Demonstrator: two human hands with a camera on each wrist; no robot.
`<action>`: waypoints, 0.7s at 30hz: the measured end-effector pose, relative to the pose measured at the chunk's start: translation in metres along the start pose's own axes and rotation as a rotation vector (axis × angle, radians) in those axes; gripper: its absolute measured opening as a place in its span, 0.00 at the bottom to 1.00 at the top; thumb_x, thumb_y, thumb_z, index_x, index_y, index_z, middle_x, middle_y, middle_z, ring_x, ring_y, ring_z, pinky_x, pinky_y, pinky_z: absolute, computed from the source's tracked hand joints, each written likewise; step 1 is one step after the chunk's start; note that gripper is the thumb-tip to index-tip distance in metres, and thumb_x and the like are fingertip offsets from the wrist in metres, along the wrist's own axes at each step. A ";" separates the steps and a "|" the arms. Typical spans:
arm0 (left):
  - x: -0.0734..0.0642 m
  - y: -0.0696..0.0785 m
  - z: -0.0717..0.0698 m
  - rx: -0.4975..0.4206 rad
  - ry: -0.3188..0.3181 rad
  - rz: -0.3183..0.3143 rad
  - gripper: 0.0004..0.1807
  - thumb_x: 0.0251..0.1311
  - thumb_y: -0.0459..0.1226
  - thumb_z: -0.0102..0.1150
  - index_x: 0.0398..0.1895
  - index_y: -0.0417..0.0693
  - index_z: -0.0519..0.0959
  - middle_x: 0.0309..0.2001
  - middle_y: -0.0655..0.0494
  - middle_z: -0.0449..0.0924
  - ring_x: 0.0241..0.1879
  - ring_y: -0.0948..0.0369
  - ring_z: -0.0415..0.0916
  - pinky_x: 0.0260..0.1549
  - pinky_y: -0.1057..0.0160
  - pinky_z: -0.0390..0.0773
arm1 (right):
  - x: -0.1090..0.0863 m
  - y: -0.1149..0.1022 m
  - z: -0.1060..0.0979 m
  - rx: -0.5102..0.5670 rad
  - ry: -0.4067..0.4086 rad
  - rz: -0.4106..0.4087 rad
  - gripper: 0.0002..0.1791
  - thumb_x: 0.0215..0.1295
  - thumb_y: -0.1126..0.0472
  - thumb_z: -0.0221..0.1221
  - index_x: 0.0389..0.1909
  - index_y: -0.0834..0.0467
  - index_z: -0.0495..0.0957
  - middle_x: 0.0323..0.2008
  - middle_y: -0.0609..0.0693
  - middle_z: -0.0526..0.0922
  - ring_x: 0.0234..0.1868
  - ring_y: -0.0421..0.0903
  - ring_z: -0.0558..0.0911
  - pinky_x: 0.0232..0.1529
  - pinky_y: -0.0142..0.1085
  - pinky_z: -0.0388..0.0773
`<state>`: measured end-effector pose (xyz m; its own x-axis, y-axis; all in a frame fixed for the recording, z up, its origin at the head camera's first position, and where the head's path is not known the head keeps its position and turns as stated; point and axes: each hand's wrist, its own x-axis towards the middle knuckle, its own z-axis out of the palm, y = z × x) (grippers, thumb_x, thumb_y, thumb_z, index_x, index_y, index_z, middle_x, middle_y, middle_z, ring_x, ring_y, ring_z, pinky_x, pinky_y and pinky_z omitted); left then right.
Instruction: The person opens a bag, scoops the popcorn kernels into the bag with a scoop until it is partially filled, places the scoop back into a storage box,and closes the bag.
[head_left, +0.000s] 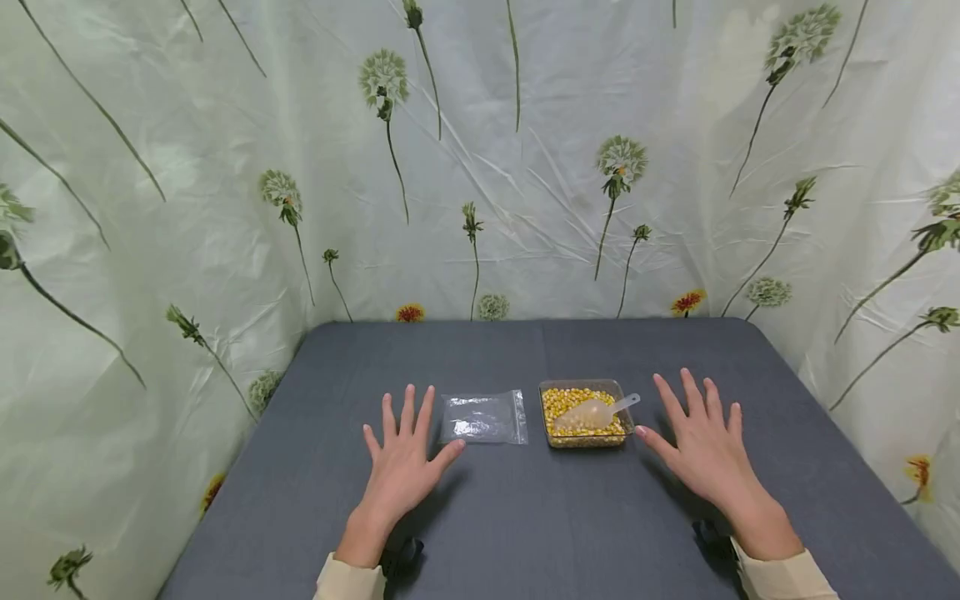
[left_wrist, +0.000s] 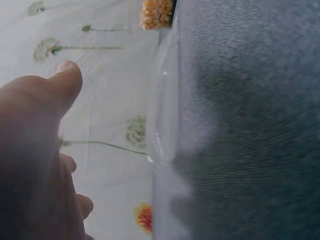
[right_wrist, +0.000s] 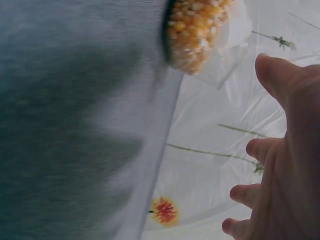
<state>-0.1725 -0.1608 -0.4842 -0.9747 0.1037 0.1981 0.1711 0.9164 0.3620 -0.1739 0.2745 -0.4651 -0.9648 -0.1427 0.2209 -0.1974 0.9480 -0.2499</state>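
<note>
A clear zip bag (head_left: 483, 418) lies flat on the table, its zip edge to the right. Beside it stands a clear rectangular container (head_left: 587, 440) of yellow corn kernels (head_left: 558, 400). On the kernels rests a translucent scoop (head_left: 592, 413), its handle over the container's right rim. My left hand (head_left: 402, 467) is held above the table, fingers spread, just left of the bag. To the right of the container hovers my right hand (head_left: 708, 454), palm down with fingers apart. Both hands hold nothing. In the right wrist view the kernels (right_wrist: 192, 35) show beyond the thumb.
A dark grey cloth covers the table (head_left: 525, 517), which has rounded far corners. Behind it and along both sides hangs a pale curtain (head_left: 540, 208) printed with dandelions and flowers. Each wrist carries a small black device, and light sleeves (head_left: 783, 575) cover the forearms.
</note>
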 end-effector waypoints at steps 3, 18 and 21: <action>0.003 0.005 -0.007 -0.017 0.012 0.030 0.53 0.62 0.68 0.54 0.83 0.63 0.41 0.81 0.50 0.32 0.77 0.41 0.22 0.61 0.22 0.36 | 0.006 -0.007 -0.006 0.002 0.000 -0.030 0.50 0.69 0.31 0.53 0.82 0.47 0.42 0.79 0.66 0.39 0.76 0.72 0.36 0.60 0.77 0.35; 0.022 0.018 -0.031 -0.039 -0.019 0.122 0.50 0.64 0.70 0.48 0.82 0.67 0.41 0.81 0.49 0.37 0.78 0.42 0.32 0.63 0.26 0.50 | 0.036 -0.046 -0.017 0.068 -0.017 -0.119 0.47 0.70 0.31 0.53 0.81 0.49 0.48 0.77 0.67 0.47 0.74 0.73 0.46 0.63 0.74 0.46; 0.023 0.018 -0.031 -0.073 -0.023 0.116 0.50 0.65 0.67 0.53 0.82 0.65 0.43 0.81 0.47 0.41 0.78 0.41 0.37 0.63 0.28 0.54 | 0.041 -0.054 -0.013 0.120 -0.030 -0.135 0.46 0.71 0.33 0.53 0.81 0.49 0.48 0.76 0.68 0.48 0.74 0.73 0.46 0.64 0.73 0.48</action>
<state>-0.1877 -0.1542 -0.4449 -0.9508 0.2168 0.2214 0.2917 0.8671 0.4039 -0.2005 0.2214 -0.4302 -0.9326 -0.2765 0.2320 -0.3430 0.8791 -0.3308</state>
